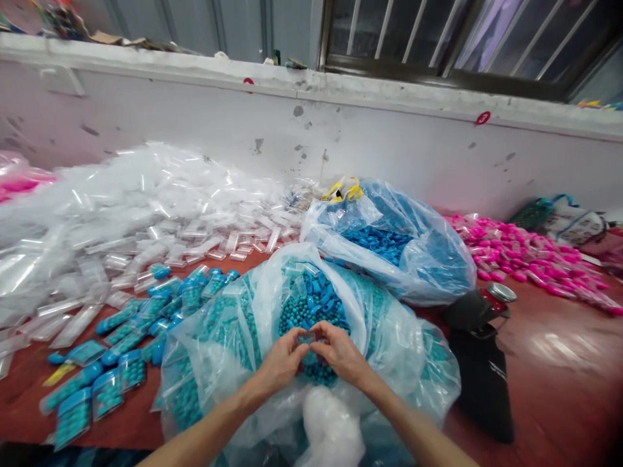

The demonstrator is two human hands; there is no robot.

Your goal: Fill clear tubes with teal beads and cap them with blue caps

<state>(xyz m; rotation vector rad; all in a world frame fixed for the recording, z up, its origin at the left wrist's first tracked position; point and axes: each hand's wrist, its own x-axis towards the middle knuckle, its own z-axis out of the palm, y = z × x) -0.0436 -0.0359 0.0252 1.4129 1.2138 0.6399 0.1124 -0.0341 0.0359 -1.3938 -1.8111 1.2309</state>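
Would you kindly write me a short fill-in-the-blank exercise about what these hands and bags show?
1. Both hands, the left hand and the right hand, meet over a clear bag full of ____ beads.
2. The filled packets lie to the person's ____ of that bag.
3. The pile by the far right wall is ____ in colour.

Missing words: teal; left; pink

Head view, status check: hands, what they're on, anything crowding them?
Left hand and right hand fingertips together, pinching a small clear packet. Over open bag of teal beads. Bag's plastic bunched close around the wrists; nothing else crowding.
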